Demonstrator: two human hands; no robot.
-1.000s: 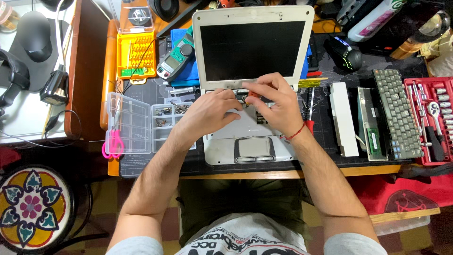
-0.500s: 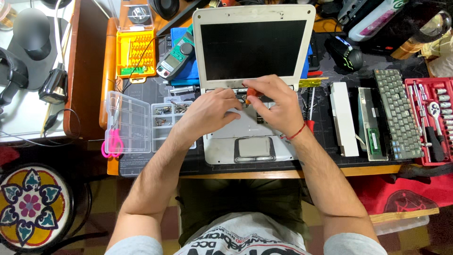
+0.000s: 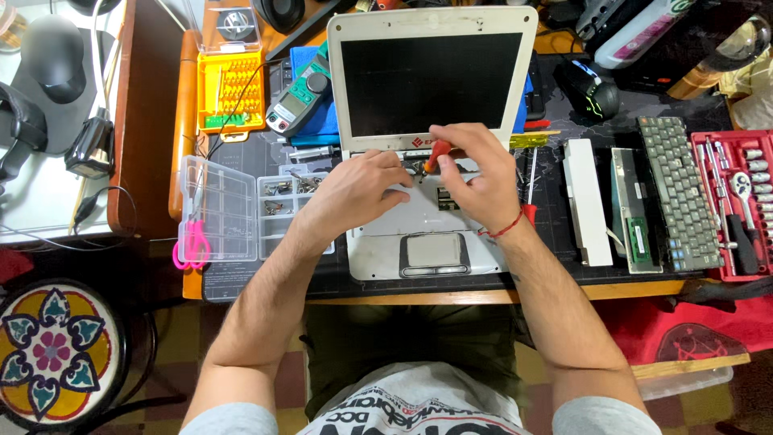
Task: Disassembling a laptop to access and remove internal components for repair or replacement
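Gripping a small red-handled screwdriver (image 3: 432, 154), the right hand (image 3: 475, 179) is working at the white laptop (image 3: 435, 137) lying open on the desk mat (image 3: 555, 258), near its hinge. Its fingers are clamping the handle; keeping it upright should help. The left hand (image 3: 358, 189) is pressing flat, bracing the base.

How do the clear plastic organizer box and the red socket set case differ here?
The clear organizer box lies on the left of the laptop, see-through, its compartments holding small screws. The red socket set case lies at the far right, opaque, holding a ratchet and sockets. Both lie open on the desk, away from both hands.
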